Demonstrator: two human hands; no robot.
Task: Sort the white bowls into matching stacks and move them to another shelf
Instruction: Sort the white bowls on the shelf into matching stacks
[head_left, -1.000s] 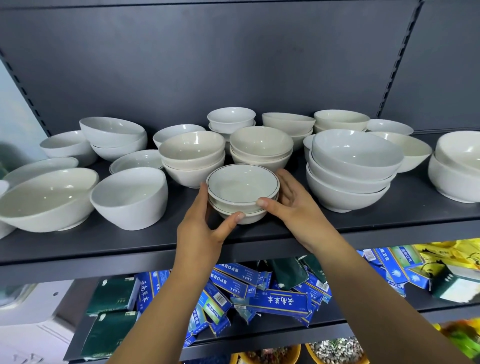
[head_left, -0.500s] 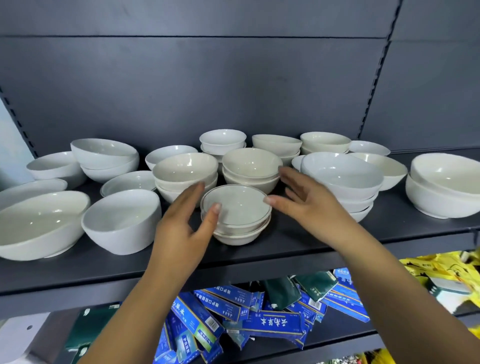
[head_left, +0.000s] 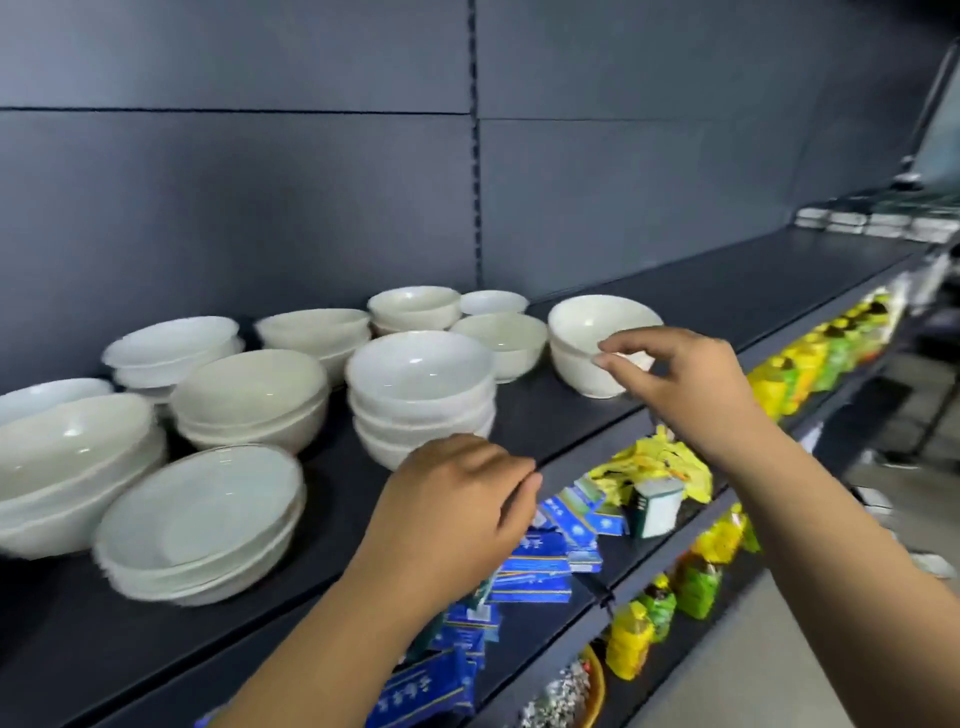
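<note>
- The right hand (head_left: 691, 384) reaches to the rightmost stack of deep bowls (head_left: 597, 345), thumb and forefinger pinched at its near rim; whether the fingers (head_left: 618, 344) truly clamp the rim I cannot tell through the blur.
- To do this step well, I judge a rim pinch too weak for two nested bowls: cup the lower bowl's wall, bring the other hand under, then lift level.
- The left hand (head_left: 457, 514) hovers low over the shelf (head_left: 727, 280) front edge, fingers curled together, holding nothing.
- The white bowls stand in stacks on this dark shelf, the wide-rimmed stack (head_left: 200, 525) nearest; bare shelf stretches rightward.
</note>
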